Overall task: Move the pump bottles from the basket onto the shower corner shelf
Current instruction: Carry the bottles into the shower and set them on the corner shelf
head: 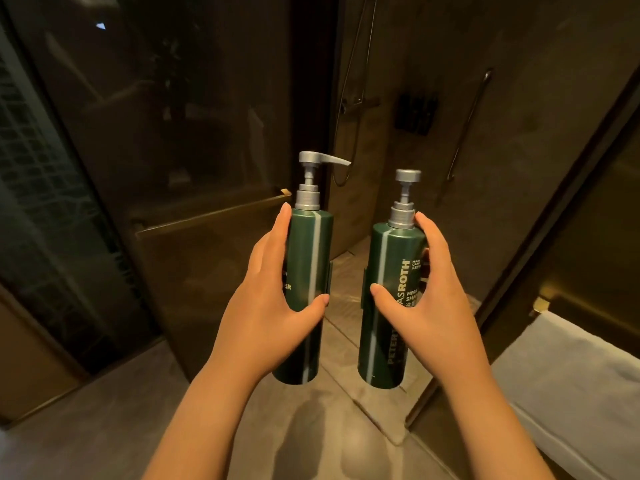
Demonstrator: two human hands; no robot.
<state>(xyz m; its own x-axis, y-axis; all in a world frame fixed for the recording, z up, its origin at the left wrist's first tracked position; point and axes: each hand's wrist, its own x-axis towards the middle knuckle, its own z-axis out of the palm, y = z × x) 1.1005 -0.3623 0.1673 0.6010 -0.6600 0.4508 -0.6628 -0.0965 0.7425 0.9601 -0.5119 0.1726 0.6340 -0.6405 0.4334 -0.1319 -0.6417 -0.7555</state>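
The left hand curls round the first dark green pump bottle, a tall plastic cylinder with a pale stripe down its side. The thumb lies across the front of its lower half, and the fingers reach up the left side almost to the shoulder. The bottle is held upright in the air, just right of the palm, with its silver pump spout pointing right.

The right hand grips the second dark green pump bottle in mirror fashion, with the thumb across the white lettering and the fingers up the right side to the neck. This bottle is also upright, just left of the palm and slightly lower; where its silver pump head points cannot be told.

The two bottles are side by side, near but apart, above the grey stone floor. Behind them stands a dark glass shower door with a brass bar handle. Beyond are a shower hose, a slim wall rail and small dark wall-mounted bottles. A white towel sits at the lower right.
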